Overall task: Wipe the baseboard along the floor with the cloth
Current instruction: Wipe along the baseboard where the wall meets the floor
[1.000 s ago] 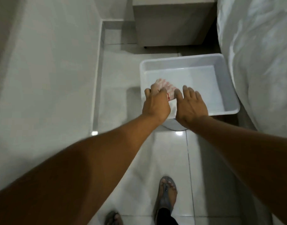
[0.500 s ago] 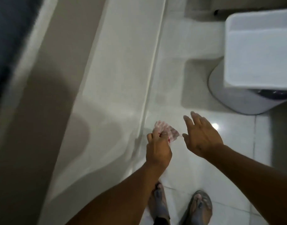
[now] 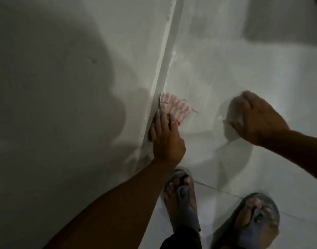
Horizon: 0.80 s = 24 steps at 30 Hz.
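Observation:
A white cloth with red stripes [image 3: 174, 107] lies against the foot of the pale baseboard [image 3: 165, 56], which runs up the middle of the view between wall and floor. My left hand [image 3: 165, 139] holds the cloth from below and presses it to the baseboard. My right hand [image 3: 258, 117] hovers over the glossy floor to the right, fingers loosely curled, nothing in it.
The wall [image 3: 64, 87] fills the left half, with my shadow on it. White floor tiles [image 3: 244, 60] spread to the right. My two feet in grey sandals [image 3: 183, 200] stand close below the hands. A dark shadow [image 3: 283, 18] sits at the top right.
I have moved away from the white tub and bent low to the wall. My left hand carried the cloth down onto the baseboard. The right hand came off the tub, empty.

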{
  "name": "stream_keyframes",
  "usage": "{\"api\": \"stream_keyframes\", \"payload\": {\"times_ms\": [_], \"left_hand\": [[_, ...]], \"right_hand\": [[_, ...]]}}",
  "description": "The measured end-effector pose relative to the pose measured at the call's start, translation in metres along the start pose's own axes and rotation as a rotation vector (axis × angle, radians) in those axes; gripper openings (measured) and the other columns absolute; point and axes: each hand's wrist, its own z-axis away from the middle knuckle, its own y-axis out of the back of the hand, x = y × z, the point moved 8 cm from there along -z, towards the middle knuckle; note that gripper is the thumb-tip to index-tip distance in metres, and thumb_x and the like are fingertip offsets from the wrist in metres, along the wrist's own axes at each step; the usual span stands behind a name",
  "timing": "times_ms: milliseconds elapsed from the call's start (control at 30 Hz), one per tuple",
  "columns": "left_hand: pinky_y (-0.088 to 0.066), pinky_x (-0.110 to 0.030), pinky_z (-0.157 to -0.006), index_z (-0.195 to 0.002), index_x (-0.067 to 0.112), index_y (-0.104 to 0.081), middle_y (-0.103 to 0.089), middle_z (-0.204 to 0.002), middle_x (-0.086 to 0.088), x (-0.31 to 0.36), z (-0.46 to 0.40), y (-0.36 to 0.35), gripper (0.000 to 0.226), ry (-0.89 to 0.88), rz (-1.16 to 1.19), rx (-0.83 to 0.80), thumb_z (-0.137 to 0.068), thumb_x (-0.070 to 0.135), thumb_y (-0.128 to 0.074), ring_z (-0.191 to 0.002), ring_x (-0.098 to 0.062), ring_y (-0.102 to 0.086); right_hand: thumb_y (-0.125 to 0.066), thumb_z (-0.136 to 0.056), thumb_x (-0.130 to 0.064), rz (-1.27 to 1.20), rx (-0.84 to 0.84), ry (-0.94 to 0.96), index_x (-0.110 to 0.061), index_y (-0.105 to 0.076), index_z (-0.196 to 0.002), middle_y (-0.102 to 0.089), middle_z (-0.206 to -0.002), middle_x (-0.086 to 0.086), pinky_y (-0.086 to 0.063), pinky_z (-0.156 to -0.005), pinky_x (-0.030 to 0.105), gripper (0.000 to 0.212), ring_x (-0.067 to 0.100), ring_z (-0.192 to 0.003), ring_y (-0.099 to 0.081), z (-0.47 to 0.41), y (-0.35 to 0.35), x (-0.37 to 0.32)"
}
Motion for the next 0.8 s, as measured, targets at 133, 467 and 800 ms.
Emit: {"api": "stream_keyframes", "payload": {"times_ms": [133, 467, 800], "left_hand": [[-0.017, -0.056, -0.126, -0.154, 0.005, -0.026, -0.022, -0.165, -0.021, 0.014, -0.007, -0.011, 0.083, -0.210, 0.003, 0.133, -0.077, 0.019, -0.053, -0.155, -0.038, -0.011], [-0.026, -0.046, -0.126, -0.156, 0.005, -0.019, -0.028, -0.163, -0.021, -0.011, -0.038, -0.028, 0.057, -0.314, 0.014, 0.227, -0.105, 0.021, -0.039, -0.154, -0.034, -0.021], [-0.017, -0.043, -0.128, -0.156, 0.005, -0.019, -0.020, -0.167, -0.013, 0.022, -0.117, 0.000, 0.060, -0.228, 0.051, 0.263, -0.102, 0.024, -0.039, -0.156, -0.028, -0.014]], "right_hand": [[-0.046, -0.093, -0.058, 0.084, 0.160, 0.122, 0.005, -0.036, -0.146, -0.030, -0.157, 0.032, -0.022, -0.123, 0.058, 0.083, 0.050, -0.147, -0.027, -0.026, -0.012, 0.002], [-0.037, -0.095, -0.068, 0.072, 0.380, 0.185, -0.011, -0.023, -0.159, -0.019, -0.167, 0.023, 0.010, -0.128, 0.042, 0.088, 0.037, -0.157, -0.010, -0.068, -0.016, -0.013], [-0.033, -0.093, -0.072, 0.094, 0.396, 0.169, -0.012, -0.026, -0.159, -0.022, -0.167, 0.022, 0.009, -0.128, 0.039, 0.090, 0.036, -0.157, -0.012, -0.070, -0.013, -0.012]]}}
